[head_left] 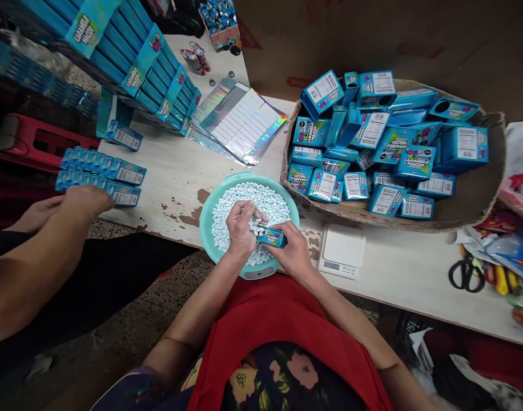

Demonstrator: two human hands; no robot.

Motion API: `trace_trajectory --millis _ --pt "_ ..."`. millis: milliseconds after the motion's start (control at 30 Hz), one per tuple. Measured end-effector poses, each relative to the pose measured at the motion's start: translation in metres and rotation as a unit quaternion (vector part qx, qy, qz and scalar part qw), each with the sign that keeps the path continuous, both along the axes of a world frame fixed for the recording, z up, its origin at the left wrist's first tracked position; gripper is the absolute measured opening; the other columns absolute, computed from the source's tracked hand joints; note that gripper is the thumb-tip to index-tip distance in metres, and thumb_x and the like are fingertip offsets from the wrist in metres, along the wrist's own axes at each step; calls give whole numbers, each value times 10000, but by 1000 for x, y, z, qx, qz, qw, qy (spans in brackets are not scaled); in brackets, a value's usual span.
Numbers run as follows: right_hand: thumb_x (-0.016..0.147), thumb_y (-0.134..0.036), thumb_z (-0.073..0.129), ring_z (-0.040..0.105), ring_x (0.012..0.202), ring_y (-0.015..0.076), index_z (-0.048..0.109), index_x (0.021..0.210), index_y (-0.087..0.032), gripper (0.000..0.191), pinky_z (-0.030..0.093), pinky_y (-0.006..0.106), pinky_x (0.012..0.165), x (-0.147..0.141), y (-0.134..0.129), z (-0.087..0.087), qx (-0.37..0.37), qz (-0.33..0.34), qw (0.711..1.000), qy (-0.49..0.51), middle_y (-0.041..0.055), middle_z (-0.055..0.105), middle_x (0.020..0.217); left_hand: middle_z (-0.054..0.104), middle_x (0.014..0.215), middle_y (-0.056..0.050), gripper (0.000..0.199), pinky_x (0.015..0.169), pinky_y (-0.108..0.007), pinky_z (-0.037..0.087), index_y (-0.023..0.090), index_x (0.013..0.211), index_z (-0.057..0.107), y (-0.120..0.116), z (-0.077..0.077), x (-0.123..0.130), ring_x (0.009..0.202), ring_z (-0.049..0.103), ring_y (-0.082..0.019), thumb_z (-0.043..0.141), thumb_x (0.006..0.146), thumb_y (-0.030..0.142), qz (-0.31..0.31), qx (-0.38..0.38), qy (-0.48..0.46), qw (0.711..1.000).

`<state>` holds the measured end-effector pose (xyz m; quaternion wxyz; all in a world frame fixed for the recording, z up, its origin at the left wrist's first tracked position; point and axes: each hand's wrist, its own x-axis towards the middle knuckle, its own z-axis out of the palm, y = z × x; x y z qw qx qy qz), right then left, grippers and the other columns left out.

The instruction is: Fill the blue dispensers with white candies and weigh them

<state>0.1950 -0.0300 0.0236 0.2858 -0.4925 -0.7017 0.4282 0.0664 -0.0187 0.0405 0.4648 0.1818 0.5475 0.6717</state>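
Note:
A turquoise plastic basin [206, 211] full of small white candies [227, 197] stands in front of me at the table's edge. Over it, my left hand [243, 231] is cupped around a few of the candies, its fingers curled. My right hand [293, 245] grips a small blue candy box [272, 237], tilted with its end toward my left palm. Candies sit right at that end of the box, between the two hands. The inside of the box does not show.
A cardboard tray [497, 165] heaped with blue boxes lies at right, a white kitchen scale [342, 251] before it. Holographic sheets [244, 123] lie behind the basin. At left, a co-worker's hand [88, 200] touches rows of boxes [131, 172] below stacked displays [137, 74]. Scissors [466, 275] lie far right.

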Motion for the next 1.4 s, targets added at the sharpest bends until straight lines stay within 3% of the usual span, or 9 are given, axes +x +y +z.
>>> trace_trajectory --millis 167,367,600,800,933,1200,1400 --pt "728 -228 707 597 865 224 604 907 -229 206 455 318 739 1 0 1 -7 -3 1000 12 28 608 878 462 518 37 378 577 -256 490 186 634 480 1 3 4 563 605 -131 596 828 489 -6 -22 6 1000" --pt "746 -237 692 588 872 215 593 916 -231 197 453 314 749 2 -3 2 3 -15 999 35 26 600 885 470 540 22 416 555 -253 473 178 574 479 -2 5 7 532 546 -106 587 841 479 29 0 25 999" --pt "734 -202 686 578 868 206 591 913 -235 205 453 309 749 0 -7 1 -1 -19 998 54 20 589 885 411 544 44 419 349 -182 250 177 624 482 -4 8 9 418 378 -49 642 789 527 40 -10 -1 999" --pt "704 -265 727 589 878 202 607 918 -234 248 469 321 779 3 -10 -11 -60 -34 992 107 13 599 903 350 473 55 485 330 -175 211 174 576 455 -7 14 5 361 312 -35 627 779 579 -3 0 -7 1000" --pt "700 -288 749 598 943 205 611 965 -235 303 465 327 840 7 -13 -15 -73 -61 984 151 24 621 980 312 469 63 487 329 -180 201 176 572 439 -10 20 -4 352 291 -35 604 804 571 16 25 -8 1000" --pt "721 -227 698 587 911 217 622 937 -232 229 457 327 791 -8 -14 -16 -49 -35 995 79 27 613 920 391 490 40 483 444 -221 385 187 564 454 -12 1 8 446 476 -87 554 832 576 54 9 49 997" --pt "710 -215 695 586 912 222 618 945 -238 248 455 337 803 -8 -9 -9 -37 -38 996 71 24 616 919 420 461 30 492 618 -301 498 193 522 456 -12 4 7 505 564 -133 517 859 547 52 31 77 995"
